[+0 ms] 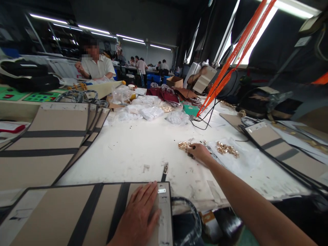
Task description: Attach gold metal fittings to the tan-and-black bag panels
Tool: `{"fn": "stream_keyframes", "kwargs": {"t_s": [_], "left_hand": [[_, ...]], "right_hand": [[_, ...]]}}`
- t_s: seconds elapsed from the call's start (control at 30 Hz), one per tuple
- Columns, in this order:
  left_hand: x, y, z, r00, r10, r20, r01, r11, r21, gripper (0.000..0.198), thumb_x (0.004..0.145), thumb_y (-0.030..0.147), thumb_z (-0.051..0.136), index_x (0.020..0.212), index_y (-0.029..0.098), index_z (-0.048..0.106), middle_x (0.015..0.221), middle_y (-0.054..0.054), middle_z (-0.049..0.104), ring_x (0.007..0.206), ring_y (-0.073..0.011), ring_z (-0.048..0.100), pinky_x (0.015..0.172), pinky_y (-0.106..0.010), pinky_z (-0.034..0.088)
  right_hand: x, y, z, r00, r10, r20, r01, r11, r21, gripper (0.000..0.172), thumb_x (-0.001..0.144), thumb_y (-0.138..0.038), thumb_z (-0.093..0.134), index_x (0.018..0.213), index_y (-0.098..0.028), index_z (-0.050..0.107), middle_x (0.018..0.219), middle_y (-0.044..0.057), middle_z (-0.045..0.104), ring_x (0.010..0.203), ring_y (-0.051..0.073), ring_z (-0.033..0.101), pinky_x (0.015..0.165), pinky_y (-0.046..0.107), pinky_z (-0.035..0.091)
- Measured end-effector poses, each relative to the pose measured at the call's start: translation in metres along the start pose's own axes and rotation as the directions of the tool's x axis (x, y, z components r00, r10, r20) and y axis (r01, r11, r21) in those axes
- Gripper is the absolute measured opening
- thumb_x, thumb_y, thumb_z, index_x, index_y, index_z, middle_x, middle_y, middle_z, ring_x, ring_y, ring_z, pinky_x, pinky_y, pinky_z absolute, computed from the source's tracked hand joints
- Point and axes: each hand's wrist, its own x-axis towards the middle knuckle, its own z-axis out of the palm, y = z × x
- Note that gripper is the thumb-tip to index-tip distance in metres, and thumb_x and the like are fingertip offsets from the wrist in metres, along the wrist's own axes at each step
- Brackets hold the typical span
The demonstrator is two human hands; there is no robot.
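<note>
Beige panel point(104, 210) — dark-banded, flat in front; small gold pieces point(182, 146) — two loose heaps, farther right

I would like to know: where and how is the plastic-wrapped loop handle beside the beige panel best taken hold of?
Probably by the outer bend of the loop handle, coming from the right: it curves out beyond the beige panel's right edge, while the left hand rests flat on the panel.

White tabletop point(128, 147): is lying open between the left hand point(139, 212) and the right hand point(197, 151).
Metal-tipped strap point(165, 168): is interrupting that gap just beyond the left hand.
Gold-coloured fittings point(227, 149): are crowding the right hand's sides.
Plastic-wrapped handle point(196, 217): is jutting right of the left hand.
</note>
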Motion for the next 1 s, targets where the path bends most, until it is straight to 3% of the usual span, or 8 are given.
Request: {"fn": "stream_keyframes", "kwargs": {"t_s": [0.2, 0.4, 0.5, 0.6, 0.7, 1.0], "left_hand": [[0.001, 0.000, -0.001, 1.000, 0.014, -0.007, -0.014, 1.000, 0.017, 0.068, 0.101, 0.038, 0.057, 0.163, 0.021, 0.036, 0.164, -0.003, 0.046, 0.145, -0.0278, 0.049, 0.118, -0.046, 0.045], [0.003, -0.002, 0.000, 0.999, 0.023, -0.039, -0.022, 1.000, 0.014, 0.070, 0.100, 0.040, 0.057, 0.164, 0.024, 0.033, 0.162, -0.003, 0.049, 0.143, -0.0280, 0.052, 0.117, -0.045, 0.046], [0.002, -0.003, 0.001, 0.998, 0.025, -0.055, -0.024, 0.999, 0.023, 0.070, 0.100, 0.040, 0.059, 0.164, 0.024, 0.034, 0.161, -0.003, 0.050, 0.142, -0.0280, 0.053, 0.115, -0.045, 0.047], [0.001, -0.002, 0.001, 0.998, 0.026, -0.061, -0.025, 0.999, 0.025, 0.069, 0.099, 0.039, 0.060, 0.162, 0.024, 0.037, 0.160, -0.003, 0.051, 0.142, -0.0275, 0.053, 0.115, -0.045, 0.047], [0.000, -0.001, -0.001, 0.998, 0.016, -0.054, -0.015, 1.000, 0.012, 0.067, 0.098, 0.037, 0.060, 0.161, 0.023, 0.039, 0.160, -0.003, 0.051, 0.142, -0.0276, 0.052, 0.116, -0.045, 0.046], [0.001, 0.007, -0.006, 0.999, -0.042, 0.024, 0.044, 0.995, -0.087, 0.064, 0.100, 0.034, 0.058, 0.159, 0.019, 0.041, 0.162, -0.007, 0.049, 0.146, -0.0284, 0.047, 0.121, -0.049, 0.039]], "right_hand": [[-0.022, 0.026, -0.007, 1.000, -0.002, 0.029, 0.002, 1.000, -0.005, 0.024, 0.089, -0.036, 0.069, 0.104, -0.026, 0.084, 0.105, 0.005, 0.080, 0.096, 0.024, 0.071, 0.076, 0.029, 0.047], [-0.035, 0.021, 0.003, 0.998, 0.058, 0.018, -0.058, 0.998, 0.000, 0.024, 0.084, -0.034, 0.072, 0.104, -0.027, 0.083, 0.105, 0.007, 0.079, 0.099, 0.029, 0.070, 0.074, 0.032, 0.045], [-0.030, 0.019, 0.003, 0.997, 0.072, 0.021, -0.073, 0.995, 0.062, 0.020, 0.079, -0.029, 0.076, 0.097, -0.023, 0.082, 0.095, 0.007, 0.079, 0.092, 0.025, 0.070, 0.072, 0.030, 0.045], [-0.028, 0.024, -0.001, 0.992, 0.103, 0.068, -0.112, 0.983, 0.148, 0.011, 0.078, -0.027, 0.077, 0.083, -0.017, 0.077, 0.070, 0.005, 0.073, 0.071, 0.020, 0.067, 0.064, 0.027, 0.045], [-0.036, 0.031, -0.007, 0.980, 0.140, 0.141, -0.173, 0.952, 0.251, 0.016, 0.079, -0.030, 0.075, 0.071, -0.016, 0.070, 0.052, 0.001, 0.062, 0.050, 0.017, 0.058, 0.052, 0.026, 0.043], [-0.088, 0.050, -0.022, 0.981, 0.114, 0.158, -0.176, 0.863, 0.473, 0.012, 0.076, -0.028, 0.066, 0.071, -0.017, 0.066, 0.050, 0.000, 0.057, 0.046, 0.014, 0.053, 0.044, 0.023, 0.039]]}}
